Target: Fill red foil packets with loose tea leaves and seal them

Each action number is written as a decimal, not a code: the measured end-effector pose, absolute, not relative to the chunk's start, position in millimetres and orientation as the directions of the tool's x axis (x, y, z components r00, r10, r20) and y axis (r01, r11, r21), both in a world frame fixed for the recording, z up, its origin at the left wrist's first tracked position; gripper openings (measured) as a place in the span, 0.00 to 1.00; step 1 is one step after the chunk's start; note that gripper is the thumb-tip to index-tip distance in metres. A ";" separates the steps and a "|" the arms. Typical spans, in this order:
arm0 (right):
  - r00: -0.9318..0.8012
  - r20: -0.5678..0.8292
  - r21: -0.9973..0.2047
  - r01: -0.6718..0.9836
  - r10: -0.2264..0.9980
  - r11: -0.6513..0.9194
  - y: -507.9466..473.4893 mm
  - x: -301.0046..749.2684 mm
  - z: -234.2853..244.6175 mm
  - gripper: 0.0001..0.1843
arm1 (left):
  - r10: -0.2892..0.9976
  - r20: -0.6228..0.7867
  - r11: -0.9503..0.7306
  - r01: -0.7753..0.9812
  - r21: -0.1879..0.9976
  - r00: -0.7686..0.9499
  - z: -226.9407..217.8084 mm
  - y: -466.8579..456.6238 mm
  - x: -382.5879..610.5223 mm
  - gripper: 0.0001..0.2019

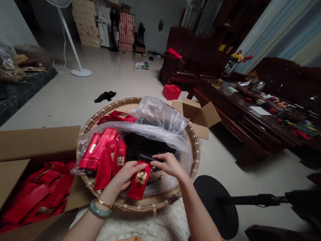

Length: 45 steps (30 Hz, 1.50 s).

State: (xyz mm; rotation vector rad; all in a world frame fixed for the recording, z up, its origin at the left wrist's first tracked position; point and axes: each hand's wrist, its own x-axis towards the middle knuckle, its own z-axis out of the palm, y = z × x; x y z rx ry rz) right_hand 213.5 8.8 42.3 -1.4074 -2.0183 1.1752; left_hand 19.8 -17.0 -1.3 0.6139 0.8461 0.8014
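**Red Pouch and Black Bar: Condition and Position**

The red pouch (139,181) is located at lower centre of the frame, above the near part of a round woven basket (196,150). The pouch is narrow, oblong and bright red. Its face carries a gold, scallop-edged panel (141,176) with large dark characters; part of the upper lettering is covered by the left thumb. The pouch hangs slightly tilted, with its lower end toward the left of the frame.

Left hand (126,174): fingers closed, pinching the pouch near its upper end. A gold bracelet (104,203) and a green bangle (100,209) encircle the wrist.

Right hand (171,165): fingers closed around one end of a slim black bar (146,158). The bar lies crosswise at the top edge of the pouch. Whether the right fingers also touch the pouch cannot be told.

Behind the hands, a translucent plastic bag (161,115) lines the basket and contains dark loose material (136,144). At the left side of the basket, further red pouches (101,149) lie overlapped, several showing similar gold panels. An open cardboard box (1,185) at lower left of the frame contains a heap of red packets (37,196).
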 end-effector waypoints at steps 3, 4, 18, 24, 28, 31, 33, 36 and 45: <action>-0.396 -0.145 -0.824 0.556 0.907 0.111 10.6 212.9 40.8 0.16 | 0.846 -0.366 0.525 -0.489 0.696 0.387 2.4 -13.7 21.2 0.16; -0.395 -0.150 -0.825 0.555 0.906 0.105 11.5 212.7 39.5 0.16 | 0.853 -0.363 0.518 -0.522 0.678 0.375 3.1 -11.7 21.7 0.16; -0.379 -0.212 -0.792 0.606 0.901 0.068 25.6 208.4 34.9 0.16 | 0.845 -0.442 0.534 -0.510 0.675 0.301 4.9 10.5 26.1 0.10; -0.315 -0.155 -0.686 0.717 0.937 0.128 30.2 197.3 30.6 0.18 | 0.853 -0.438 0.520 -0.544 0.659 0.285 0.5 15.3 26.3 0.11; -0.311 -0.157 -0.661 0.739 0.937 0.134 29.1 193.8 27.4 0.22 | 0.858 -0.438 0.511 -0.532 0.675 0.267 1.0 15.0 25.6 0.11; -0.296 -0.146 -0.658 0.742 0.944 0.131 26.7 194.1 27.3 0.23 | 0.862 -0.445 0.503 -0.529 0.683 0.243 2.4 14.1 25.6 0.11; -0.291 -0.147 -0.669 0.734 0.945 0.122 25.2 195.0 27.4 0.23 | 0.861 -0.442 0.504 -0.525 0.685 0.251 3.0 13.2 24.9 0.11; -0.281 -0.141 -0.698 0.709 0.949 0.106 23.8 195.7 26.4 0.23 | 0.856 -0.417 0.517 -0.498 0.696 0.306 2.7 10.0 21.7 0.12; -0.229 -0.269 -0.851 0.512 0.936 -0.119 26.3 202.7 21.6 0.28 | 0.766 -0.418 0.589 -0.274 0.760 0.488 -0.6 -1.2 10.2 0.20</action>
